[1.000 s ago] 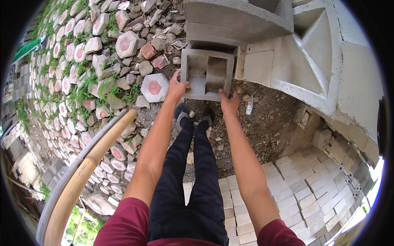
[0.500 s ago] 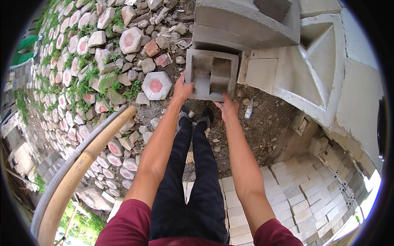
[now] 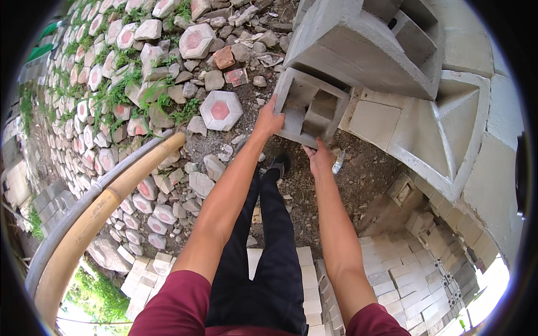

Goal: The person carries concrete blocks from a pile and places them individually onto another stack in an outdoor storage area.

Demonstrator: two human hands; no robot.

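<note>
A grey hollow concrete block (image 3: 319, 115) with an inner partition is held between my two hands, its open face turned up toward me. My left hand (image 3: 271, 120) grips the left side, thumb over the rim. My right hand (image 3: 321, 159) holds the near edge from below, its thumb against the outer face. The far side of the block lies close against a larger grey concrete piece (image 3: 358, 53); I cannot tell whether they touch.
Right of the block lies a pale concrete piece with triangular hollows (image 3: 417, 131). A clear plastic bottle (image 3: 338, 162) is on the dirt. Hexagonal pavers (image 3: 221, 111) and rubble cover the left ground. A bamboo pole (image 3: 112, 196) slants at left; stacked pale blocks (image 3: 392, 274) stand lower right.
The view has shifted and turned slightly. My hands and the block sit further right in the picture, and the block appears more tilted. Both hands keep their hold.
</note>
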